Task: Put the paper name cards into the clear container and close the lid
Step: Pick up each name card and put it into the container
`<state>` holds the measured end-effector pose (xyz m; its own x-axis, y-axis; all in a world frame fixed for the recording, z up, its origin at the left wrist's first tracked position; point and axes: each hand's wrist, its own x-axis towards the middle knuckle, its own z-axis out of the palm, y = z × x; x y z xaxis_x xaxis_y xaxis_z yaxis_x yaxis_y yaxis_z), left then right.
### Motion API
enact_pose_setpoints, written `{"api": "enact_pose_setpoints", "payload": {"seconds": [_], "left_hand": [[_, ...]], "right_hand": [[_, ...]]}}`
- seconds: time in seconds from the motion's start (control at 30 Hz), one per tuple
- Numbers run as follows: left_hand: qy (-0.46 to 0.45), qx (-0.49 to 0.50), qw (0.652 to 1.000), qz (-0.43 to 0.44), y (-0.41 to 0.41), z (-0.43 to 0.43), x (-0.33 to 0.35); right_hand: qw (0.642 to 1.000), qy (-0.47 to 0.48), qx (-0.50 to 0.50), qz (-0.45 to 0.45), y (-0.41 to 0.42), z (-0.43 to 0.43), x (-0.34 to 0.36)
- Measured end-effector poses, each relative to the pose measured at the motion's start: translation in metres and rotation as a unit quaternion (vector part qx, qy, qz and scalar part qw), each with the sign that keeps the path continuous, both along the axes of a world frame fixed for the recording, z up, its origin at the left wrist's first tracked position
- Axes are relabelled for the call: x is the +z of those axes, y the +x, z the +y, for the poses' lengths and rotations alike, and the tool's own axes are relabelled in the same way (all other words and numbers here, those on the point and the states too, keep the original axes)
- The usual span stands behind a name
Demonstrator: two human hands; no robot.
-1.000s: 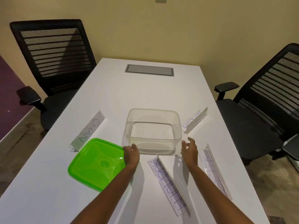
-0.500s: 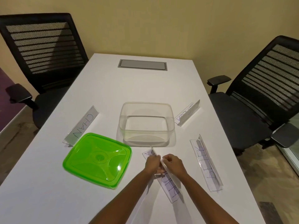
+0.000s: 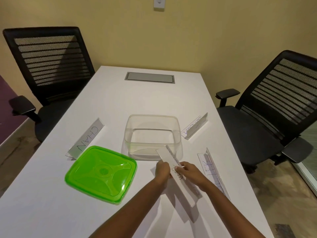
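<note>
A clear square container [image 3: 153, 120] stands open and empty at the middle of the white table [image 3: 133, 100]. Its green lid [image 3: 101, 172] lies flat to the front left. Both hands hold one name card in a clear holder [image 3: 178, 177], lifted off the table just in front of the container. My left hand [image 3: 163, 170] grips its left side, my right hand [image 3: 190, 170] pinches its right edge. A card reading CHAN [image 3: 86, 138] lies left of the container. Another card [image 3: 195, 127] stands to the right, and a third [image 3: 211, 169] lies at the front right.
Two black mesh office chairs flank the table, one at the left [image 3: 48, 66] and one at the right [image 3: 274, 103]. A grey cable hatch [image 3: 150, 78] is set into the table's far end. A yellow wall closes the back.
Both hands left the container's front corners, came together on the name card in front of it, and have lifted that card off the table.
</note>
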<state>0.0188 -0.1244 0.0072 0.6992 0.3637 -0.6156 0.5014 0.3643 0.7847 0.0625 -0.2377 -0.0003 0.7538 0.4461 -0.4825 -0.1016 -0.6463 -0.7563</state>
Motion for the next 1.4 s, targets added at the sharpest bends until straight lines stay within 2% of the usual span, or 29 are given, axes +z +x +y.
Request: {"api": "enact_pose_setpoints", "payload": {"seconds": [0.27, 0.53, 0.63, 0.73, 0.83, 0.93, 1.03, 1.17, 1.27, 1.33, 1.4], "left_hand": [[-0.043, 0.046, 0.997, -0.048, 0.006, 0.006, 0.020], [-0.050, 0.056, 0.995, -0.065, 0.006, 0.018, 0.039], [-0.026, 0.072, 0.992, -0.100, 0.010, 0.023, 0.052], [0.026, 0.074, 0.990, -0.117, 0.018, 0.026, 0.063], [0.095, 0.034, 0.987, -0.127, 0.023, 0.026, 0.069], [0.148, -0.034, 0.979, -0.139, 0.020, 0.022, 0.071], [0.193, -0.099, 0.959, -0.181, 0.011, 0.019, 0.074], [0.187, -0.202, 0.934, -0.227, 0.004, 0.030, 0.077], [0.261, -0.247, 0.907, -0.220, 0.003, 0.042, 0.076], [0.278, -0.234, 0.909, -0.205, 0.004, 0.051, 0.076], [0.222, -0.219, 0.930, -0.195, 0.007, 0.062, 0.079]], "right_hand": [[0.996, 0.045, 0.046, 0.057, 0.012, -0.009, 0.033], [0.997, 0.036, 0.059, 0.044, 0.017, -0.003, 0.055], [0.998, 0.039, 0.046, 0.016, 0.018, 0.004, 0.065], [0.998, 0.034, 0.006, -0.049, 0.021, 0.017, 0.073], [0.992, 0.036, -0.067, -0.102, 0.025, 0.034, 0.077], [0.982, 0.068, -0.139, -0.106, 0.030, 0.050, 0.079], [0.970, 0.105, -0.208, -0.075, 0.036, 0.062, 0.079], [0.940, 0.195, -0.280, 0.007, 0.044, 0.069, 0.079], [0.930, 0.222, -0.289, 0.042, 0.042, 0.073, 0.082], [0.928, 0.239, -0.275, 0.077, 0.040, 0.074, 0.085], [0.923, 0.269, -0.251, 0.109, 0.040, 0.071, 0.091]]}}
